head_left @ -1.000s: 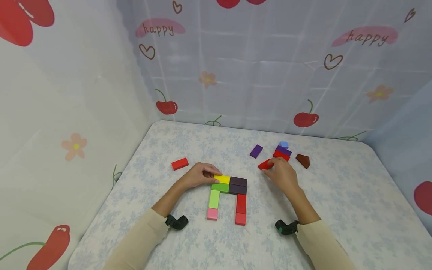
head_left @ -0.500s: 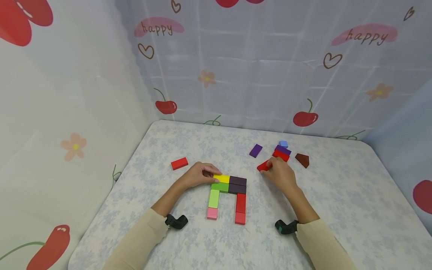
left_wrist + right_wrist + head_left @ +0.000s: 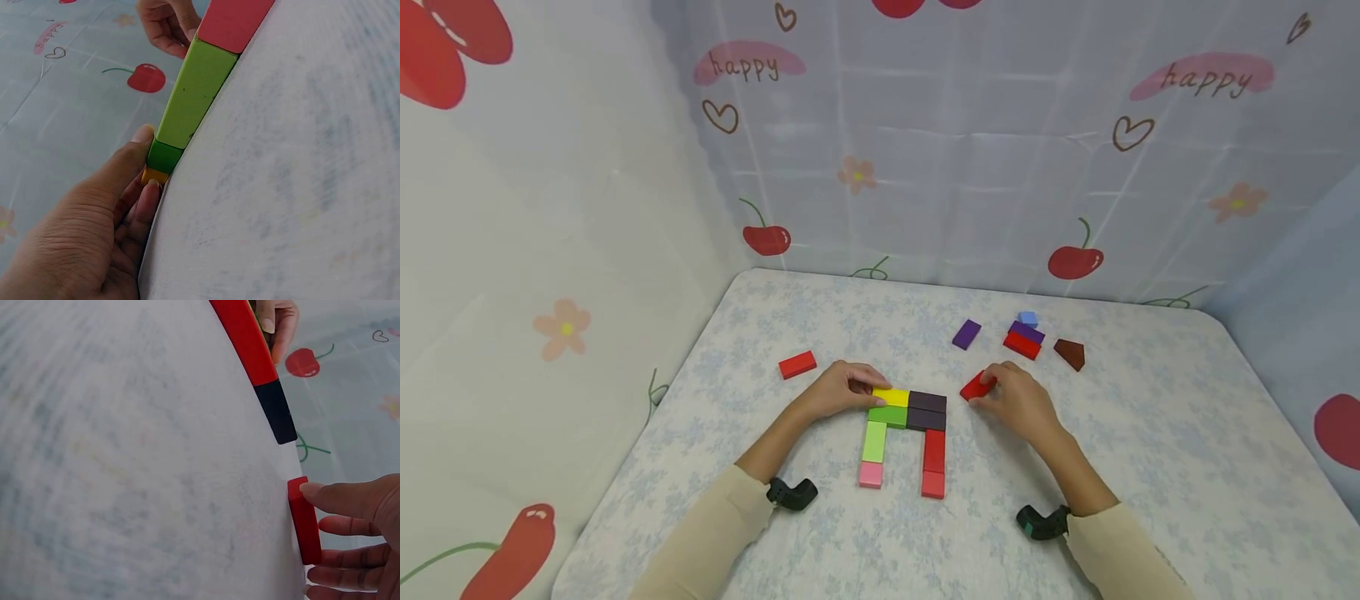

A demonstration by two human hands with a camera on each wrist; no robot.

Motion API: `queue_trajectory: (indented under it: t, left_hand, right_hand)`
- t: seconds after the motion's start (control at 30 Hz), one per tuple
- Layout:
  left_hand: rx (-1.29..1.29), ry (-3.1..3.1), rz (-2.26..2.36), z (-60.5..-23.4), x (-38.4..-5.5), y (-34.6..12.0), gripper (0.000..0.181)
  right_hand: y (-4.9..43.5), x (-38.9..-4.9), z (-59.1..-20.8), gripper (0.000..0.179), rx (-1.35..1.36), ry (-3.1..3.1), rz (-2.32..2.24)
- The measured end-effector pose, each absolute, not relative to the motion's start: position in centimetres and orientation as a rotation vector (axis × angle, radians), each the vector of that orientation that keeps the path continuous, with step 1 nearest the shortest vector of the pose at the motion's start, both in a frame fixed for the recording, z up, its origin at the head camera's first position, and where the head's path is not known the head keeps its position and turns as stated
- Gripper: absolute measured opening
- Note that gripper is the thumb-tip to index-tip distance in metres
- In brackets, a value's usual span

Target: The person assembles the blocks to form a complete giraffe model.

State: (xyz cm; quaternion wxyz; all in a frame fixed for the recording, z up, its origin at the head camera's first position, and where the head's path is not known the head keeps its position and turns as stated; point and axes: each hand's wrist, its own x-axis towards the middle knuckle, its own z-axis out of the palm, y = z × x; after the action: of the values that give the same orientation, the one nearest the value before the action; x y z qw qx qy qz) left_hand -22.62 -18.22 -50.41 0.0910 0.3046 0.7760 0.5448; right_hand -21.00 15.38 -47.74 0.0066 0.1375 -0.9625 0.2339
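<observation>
At the centre of the table, wooden blocks lie joined in an arch-like shape. Its top has a yellow block (image 3: 892, 397), a green block (image 3: 890, 417) and two dark blocks (image 3: 927, 402). One leg is a light green block (image 3: 874, 442) over a pink block (image 3: 871, 475); the other is made of two red blocks (image 3: 934, 450). My left hand (image 3: 844, 390) pinches the yellow block at its left end, fingertips also close to the green one. To the right of the shape, my right hand (image 3: 1018, 406) holds a loose red block (image 3: 976, 386) between thumb and fingers, low over the tabletop.
A separate red block (image 3: 797, 364) lies at the left. Toward the back right are a purple block (image 3: 967, 334), a red block (image 3: 1022, 346) against another purple one, a small blue block (image 3: 1027, 319) and a brown angular block (image 3: 1070, 354). Printed curtains surround the table (image 3: 820, 308).
My right hand has drawn the loose red block away from the back-right blocks, toward the arch shape and nearer to me. The left hand stays in place at the yellow block.
</observation>
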Motion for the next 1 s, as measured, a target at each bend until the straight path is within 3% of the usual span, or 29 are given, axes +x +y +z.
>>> queue_trajectory:
  t: [0.43, 1.0]
  left_hand:
    - [0.871, 2.319, 1.612, -50.72, -22.71, -18.14, 0.028]
    - [0.882, 2.296, 1.618, -50.31, -22.68, -18.21, 0.028]
  right_hand:
    - [15.56, -21.02, -47.91, 0.033, 0.722, -2.979, 0.786]
    - [15.14, -20.95, -47.91, 0.037, 0.83, -2.96, 0.75]
